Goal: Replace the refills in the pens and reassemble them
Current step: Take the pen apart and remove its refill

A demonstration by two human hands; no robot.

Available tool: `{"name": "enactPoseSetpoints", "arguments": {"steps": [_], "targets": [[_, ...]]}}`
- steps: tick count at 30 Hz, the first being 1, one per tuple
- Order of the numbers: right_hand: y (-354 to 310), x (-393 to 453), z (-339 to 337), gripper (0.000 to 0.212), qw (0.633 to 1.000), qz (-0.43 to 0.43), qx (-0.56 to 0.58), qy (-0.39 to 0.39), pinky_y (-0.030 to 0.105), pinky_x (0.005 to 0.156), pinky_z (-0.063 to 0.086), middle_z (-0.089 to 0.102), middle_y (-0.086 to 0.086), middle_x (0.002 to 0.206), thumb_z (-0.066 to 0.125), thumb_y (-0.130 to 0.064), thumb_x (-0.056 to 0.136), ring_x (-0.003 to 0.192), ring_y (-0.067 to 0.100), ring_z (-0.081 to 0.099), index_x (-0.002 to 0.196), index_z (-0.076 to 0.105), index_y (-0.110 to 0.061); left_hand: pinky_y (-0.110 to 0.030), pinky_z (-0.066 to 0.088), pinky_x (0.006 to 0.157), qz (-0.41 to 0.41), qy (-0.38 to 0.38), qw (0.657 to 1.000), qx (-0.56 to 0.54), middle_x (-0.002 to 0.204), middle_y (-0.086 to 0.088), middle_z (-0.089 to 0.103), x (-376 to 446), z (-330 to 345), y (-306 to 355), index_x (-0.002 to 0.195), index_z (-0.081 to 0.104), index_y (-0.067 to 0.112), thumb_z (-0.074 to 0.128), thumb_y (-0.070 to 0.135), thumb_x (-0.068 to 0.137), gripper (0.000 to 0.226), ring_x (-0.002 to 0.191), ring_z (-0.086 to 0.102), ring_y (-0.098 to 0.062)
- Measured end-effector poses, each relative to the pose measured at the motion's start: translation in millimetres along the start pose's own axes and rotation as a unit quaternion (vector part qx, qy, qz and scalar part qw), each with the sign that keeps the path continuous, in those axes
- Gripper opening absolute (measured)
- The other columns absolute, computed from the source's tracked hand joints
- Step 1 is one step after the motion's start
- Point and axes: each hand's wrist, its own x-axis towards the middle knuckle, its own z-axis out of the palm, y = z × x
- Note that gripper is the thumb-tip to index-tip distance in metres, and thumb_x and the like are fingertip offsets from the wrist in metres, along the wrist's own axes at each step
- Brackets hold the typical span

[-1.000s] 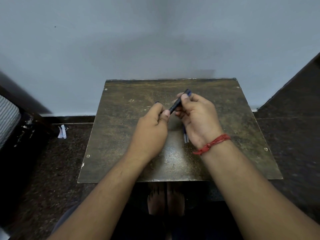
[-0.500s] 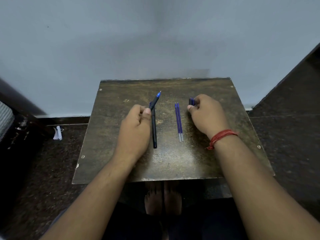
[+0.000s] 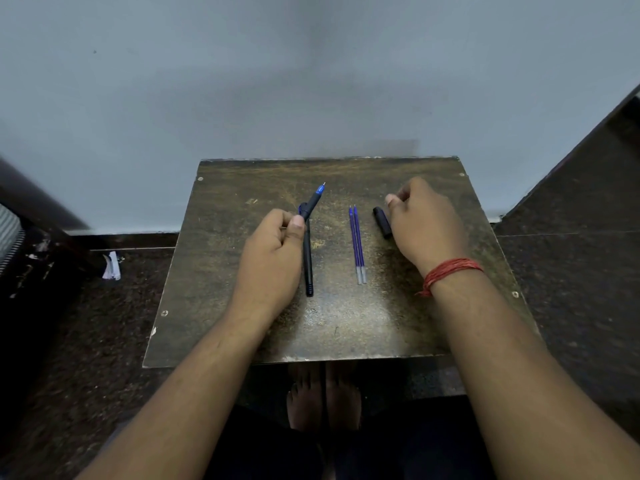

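Worn brown desk point(image 3: 346, 334), set against a wall. Left hand point(image 3: 273, 258) pinching uncapped black pen point(image 3: 308, 251) left of centre. Right hand point(image 3: 426, 223) loosely curled, nothing visibly held, beside black cap point(image 3: 381, 222) toward right edge. Two blue refills point(image 3: 357, 244) side by side between, mid-desk.

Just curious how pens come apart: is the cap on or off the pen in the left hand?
Off. The pen shows its bare blue tip, and the cap lies apart on the table.
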Motion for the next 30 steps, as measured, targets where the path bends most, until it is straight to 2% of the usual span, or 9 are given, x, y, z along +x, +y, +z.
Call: {"name": "enactPoseSetpoints", "arguments": {"steps": [3, 7, 10, 13, 17, 23, 26, 30], "targets": [[-10.4, -5.0, -0.8, 0.02, 0.988, -0.018, 0.152, 0.007, 0.03, 0.066, 0.043, 0.062, -0.003, 0.086, 0.05, -0.037, 0.102, 0.084, 0.02, 0.06, 0.1, 0.058, -0.02, -0.024, 0.034, 0.054, -0.003, -0.006, 1.0, 0.003, 0.071, 0.003, 0.052, 0.3, 1.0, -0.9, 0.087, 0.056, 0.02, 0.044, 0.035, 0.107, 0.028, 0.057, 0.04, -0.004], [-28.7, -20.6, 10.7, 0.026, 0.94, -0.009, 0.322, -0.113, 0.026, 0.064, 0.049, 0.071, 0.002, 0.088, 0.055, -0.043, 0.099, 0.073, 0.012, 0.064, 0.096, 0.063, -0.018, -0.023, 0.034, 0.052, 0.006, -0.018, 1.0, -0.008, 0.068, 0.005, 0.05, -0.7, 4.0, 0.9, 0.091, 0.059, 0.015, 0.044, 0.034, 0.107, 0.029, 0.055, 0.041, -0.003], [-34.3, -24.8, 18.3, 0.031, 0.896, 0.014, 0.417, -0.154, 0.023, 0.053, 0.043, 0.069, 0.001, 0.077, 0.062, -0.038, 0.096, 0.06, 0.007, 0.058, 0.095, 0.065, -0.008, -0.019, 0.033, 0.054, 0.034, -0.034, 0.999, 0.006, 0.069, 0.006, 0.05, -2.7, 7.7, 2.5, 0.091, 0.059, 0.013, 0.047, 0.03, 0.106, 0.026, 0.059, 0.043, -0.003], [-34.4, -24.3, 21.2, 0.023, 0.874, 0.022, 0.458, -0.162, 0.024, 0.049, 0.041, 0.065, 0.0, 0.069, 0.066, -0.03, 0.095, 0.056, 0.009, 0.057, 0.09, 0.063, -0.008, -0.02, 0.033, 0.054, 0.054, -0.058, 0.997, 0.023, 0.067, 0.008, 0.047, -4.9, 10.5, 3.3, 0.092, 0.058, 0.007, 0.048, 0.027, 0.106, 0.026, 0.06, 0.041, -0.004], [-32.9, -23.6, 22.1, 0.018, 0.841, 0.048, 0.513, -0.166, 0.024, 0.047, 0.041, 0.064, 0.004, 0.068, 0.069, -0.02, 0.093, 0.056, 0.011, 0.057, 0.085, 0.062, -0.007, -0.021, 0.032, 0.053, 0.063, -0.062, 0.996, 0.028, 0.065, 0.01, 0.044, -5.0, 11.7, 2.5, 0.091, 0.056, 0.005, 0.047, 0.025, 0.106, 0.026, 0.058, 0.041, -0.003], [-33.8, -22.0, 24.6, 0.023, 0.801, 0.076, 0.575, -0.148, 0.024, 0.047, 0.042, 0.062, 0.003, 0.065, 0.075, -0.015, 0.087, 0.054, 0.011, 0.056, 0.071, 0.059, -0.015, -0.02, 0.032, 0.053, 0.063, -0.064, 0.996, 0.016, 0.066, 0.009, 0.047, -4.9, 11.8, 1.2, 0.088, 0.055, 0.014, 0.044, 0.026, 0.107, 0.025, 0.058, 0.043, -0.002], [-34.8, -22.1, 23.9, 0.023, 0.79, 0.071, 0.591, -0.147, 0.023, 0.046, 0.042, 0.063, 0.001, 0.063, 0.074, -0.013, 0.087, 0.053, 0.011, 0.055, 0.069, 0.06, -0.015, -0.022, 0.032, 0.052, 0.063, -0.065, 0.996, 0.009, 0.065, 0.01, 0.046, -3.1, 10.7, 0.8, 0.083, 0.051, 0.019, 0.045, 0.026, 0.107, 0.026, 0.056, 0.041, -0.003], [-37.9, -22.1, 23.3, 0.025, 0.786, 0.062, 0.599, -0.136, 0.024, 0.046, 0.042, 0.062, 0.001, 0.063, 0.073, -0.009, 0.088, 0.052, 0.012, 0.055, 0.07, 0.058, -0.016, -0.026, 0.033, 0.051, 0.045, -0.076, 0.996, -0.015, 0.065, 0.007, 0.044, -1.6, 9.5, 1.0, 0.088, 0.052, 0.012, 0.043, 0.028, 0.108, 0.028, 0.053, 0.036, -0.004]]}}
